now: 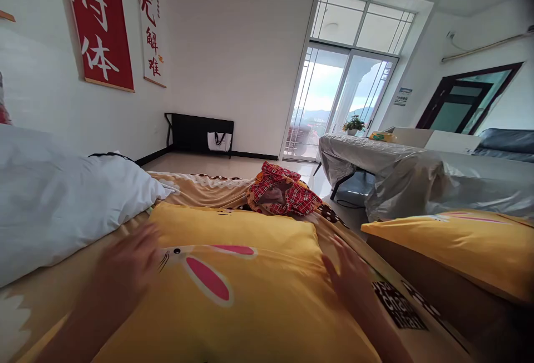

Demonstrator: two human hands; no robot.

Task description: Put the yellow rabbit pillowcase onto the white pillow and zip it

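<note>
A yellow pillow printed with a white rabbit with pink ears lies in front of me on the bed. A crease or edge runs across it below its far part; I cannot tell whether this is a fold or a second pillow. Over its left side is my left hand, smeared by motion, so its fingers and any contact are unclear. My right hand rests at the pillow's right edge, fingers apart and stretched out, gripping nothing.
A white pillow or quilt lies at left. Beyond the yellow pillow is a bunched red plaid cloth. At right, another yellow pillow sits on a brown surface. Farther back stands a table under a plastic sheet.
</note>
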